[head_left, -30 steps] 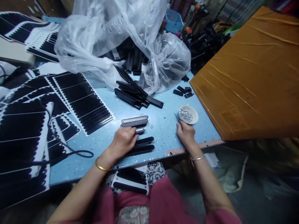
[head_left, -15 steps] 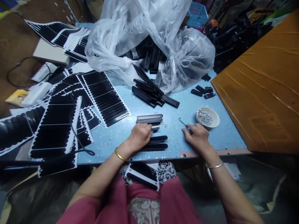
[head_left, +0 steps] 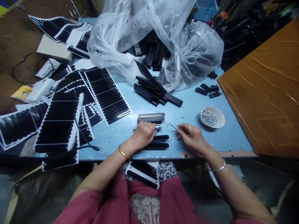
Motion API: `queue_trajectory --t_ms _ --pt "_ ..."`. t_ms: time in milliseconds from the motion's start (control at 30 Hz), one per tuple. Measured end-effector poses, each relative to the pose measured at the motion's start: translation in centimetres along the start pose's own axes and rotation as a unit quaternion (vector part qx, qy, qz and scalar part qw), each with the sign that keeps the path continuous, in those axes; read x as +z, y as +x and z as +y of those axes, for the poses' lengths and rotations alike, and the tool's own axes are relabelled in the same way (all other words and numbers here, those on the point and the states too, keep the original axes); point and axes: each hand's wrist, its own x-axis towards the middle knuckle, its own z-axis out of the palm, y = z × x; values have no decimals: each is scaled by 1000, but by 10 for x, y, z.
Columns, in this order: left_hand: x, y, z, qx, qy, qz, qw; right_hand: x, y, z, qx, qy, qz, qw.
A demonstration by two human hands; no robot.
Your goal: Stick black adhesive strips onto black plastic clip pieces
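Note:
My left hand (head_left: 144, 135) rests on a silver metal hair clip (head_left: 157, 127) lying on the blue table (head_left: 187, 112), pinning it down. Just beyond it lies a rhinestone-covered clip piece (head_left: 150, 117). Two black strips (head_left: 161, 141) lie beside my left hand toward me. My right hand (head_left: 190, 137) pinches a thin pointed tool (head_left: 173, 126), its tip aimed left at the clip. A small white bowl of silver rhinestones (head_left: 211, 117) stands to the right of that hand.
A clear plastic bag (head_left: 154, 40) full of black combs sits at the back, with loose black combs (head_left: 155, 91) spilling out. White sheets of black stickers (head_left: 70, 109) cover the left. An orange-brown board (head_left: 268, 87) lies right. A sticker sheet (head_left: 142, 174) rests on my lap.
My right hand has drawn back from the bowl and moved left toward the clip, the tool now pointing at it. The camera view has shifted left and up. My left hand stays on the clip.

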Motion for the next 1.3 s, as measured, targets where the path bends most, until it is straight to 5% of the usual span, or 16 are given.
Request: queue_trajectory --t_ms 167,400,567,867,1300 --pt "1 1 0 9 16 1 1000 -4 12 -9 -54 12 3 998" --pt "1 1 -1 20 -11 9 1000 -1 17 -15 -14 65 -56 996" --pt "-1 0 0 21 -36 11 999 1 23 -21 -89 116 -88 985" --pt "2 1 -1 25 -21 16 999 6 41 -31 -183 25 -50 981" --pt "3 1 -2 16 -65 25 997 9 48 -24 -150 42 -83 984"
